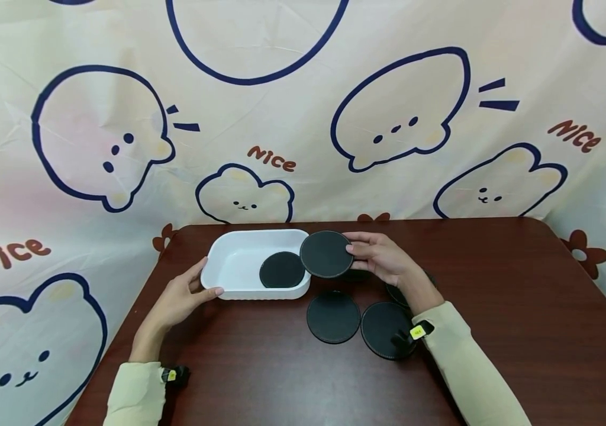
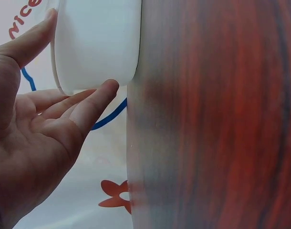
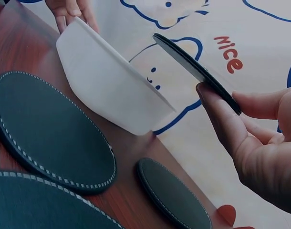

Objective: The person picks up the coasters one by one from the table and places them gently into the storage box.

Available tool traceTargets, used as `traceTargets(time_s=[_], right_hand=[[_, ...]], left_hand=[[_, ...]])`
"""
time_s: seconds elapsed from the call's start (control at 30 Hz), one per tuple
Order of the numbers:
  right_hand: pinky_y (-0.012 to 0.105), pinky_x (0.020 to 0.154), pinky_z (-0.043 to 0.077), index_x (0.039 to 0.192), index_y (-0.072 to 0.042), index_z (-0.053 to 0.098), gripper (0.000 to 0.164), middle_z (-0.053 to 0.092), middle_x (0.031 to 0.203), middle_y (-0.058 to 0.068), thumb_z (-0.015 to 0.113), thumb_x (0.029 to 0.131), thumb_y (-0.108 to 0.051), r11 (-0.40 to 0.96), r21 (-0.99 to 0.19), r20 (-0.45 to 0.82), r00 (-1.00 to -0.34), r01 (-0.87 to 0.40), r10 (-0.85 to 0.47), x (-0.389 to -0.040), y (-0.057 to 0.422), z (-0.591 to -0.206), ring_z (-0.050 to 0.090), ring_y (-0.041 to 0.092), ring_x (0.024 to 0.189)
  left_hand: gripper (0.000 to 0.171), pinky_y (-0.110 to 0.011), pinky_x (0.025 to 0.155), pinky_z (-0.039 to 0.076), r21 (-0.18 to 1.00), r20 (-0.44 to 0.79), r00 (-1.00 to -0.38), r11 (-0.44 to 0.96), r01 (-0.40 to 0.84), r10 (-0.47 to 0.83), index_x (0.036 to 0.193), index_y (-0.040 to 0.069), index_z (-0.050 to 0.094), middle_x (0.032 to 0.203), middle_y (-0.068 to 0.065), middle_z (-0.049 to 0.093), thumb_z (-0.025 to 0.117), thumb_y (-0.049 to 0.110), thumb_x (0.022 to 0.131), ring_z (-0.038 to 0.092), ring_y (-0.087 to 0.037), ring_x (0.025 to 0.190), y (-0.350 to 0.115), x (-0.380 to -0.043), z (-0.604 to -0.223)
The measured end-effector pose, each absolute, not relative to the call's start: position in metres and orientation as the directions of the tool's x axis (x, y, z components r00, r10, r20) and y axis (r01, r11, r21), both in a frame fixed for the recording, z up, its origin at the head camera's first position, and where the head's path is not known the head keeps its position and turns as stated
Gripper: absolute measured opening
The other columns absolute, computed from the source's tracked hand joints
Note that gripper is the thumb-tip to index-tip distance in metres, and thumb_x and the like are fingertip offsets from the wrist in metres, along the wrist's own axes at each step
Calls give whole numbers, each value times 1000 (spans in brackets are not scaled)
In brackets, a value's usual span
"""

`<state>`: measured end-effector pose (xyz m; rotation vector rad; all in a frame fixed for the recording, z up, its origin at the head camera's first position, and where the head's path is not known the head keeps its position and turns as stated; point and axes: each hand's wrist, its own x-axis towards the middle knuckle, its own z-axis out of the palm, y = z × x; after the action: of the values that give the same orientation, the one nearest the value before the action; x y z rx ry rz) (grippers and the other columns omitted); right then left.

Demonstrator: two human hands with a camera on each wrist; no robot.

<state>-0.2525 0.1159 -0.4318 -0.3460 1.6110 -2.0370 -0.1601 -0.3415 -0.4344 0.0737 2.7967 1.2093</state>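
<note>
A white oblong tray [image 1: 231, 263] stands near the far edge of the table, with one round black coaster [image 1: 281, 270] lying in its right part. My left hand [image 1: 180, 299] holds the tray's left end, thumb at the rim and fingers along the end wall, as the left wrist view shows. Between thumb and fingers, my right hand [image 1: 383, 257] pinches another black coaster [image 1: 326, 254] by its right edge. That coaster is raised above the tray's right end, tilted in the right wrist view [image 3: 198, 71]. Its underside looks lighter.
Several stitched black coasters lie on the brown table [image 1: 260, 367], right of the tray: one nearer [image 1: 333, 318], one beside it [image 1: 387, 331], others partly hidden by the right hand and forearm. A cloth with cartoon drawings [image 1: 313, 118] hangs behind the table.
</note>
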Motion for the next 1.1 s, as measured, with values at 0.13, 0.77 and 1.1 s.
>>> traceTargets(time_s=[0.13,0.77,1.1], right_hand=[[26,90,64,164,1,39,55,69,135,2,53,111,-4,-165,-958,-114,-838,236,-533,-251,110,-434,78,8,107],[26,90,64,161,-1,46,50,55,156,24,55,112,-7,-175,-946,-158,-862,272,-482,-247,87,-430,79,9,104],[26,90,64,160,-3,48,49,53,159,23,57,111,-8,-198,-932,-188,-870,305,-456,-249,79,-431,79,11,105]], left_hand=[[102,-53,109,53,737,-72,-993,676,7,88,172,3,18,169,-30,38,80,38,99,55,-43,146,-341,-159,-435],[102,-52,109,54,734,-74,-992,679,13,99,172,6,17,169,-29,39,79,41,99,57,-42,145,-340,-164,-433],[102,-51,109,53,729,-80,-992,685,9,97,173,9,16,169,-28,39,79,39,99,56,-41,146,-344,-165,-436]])
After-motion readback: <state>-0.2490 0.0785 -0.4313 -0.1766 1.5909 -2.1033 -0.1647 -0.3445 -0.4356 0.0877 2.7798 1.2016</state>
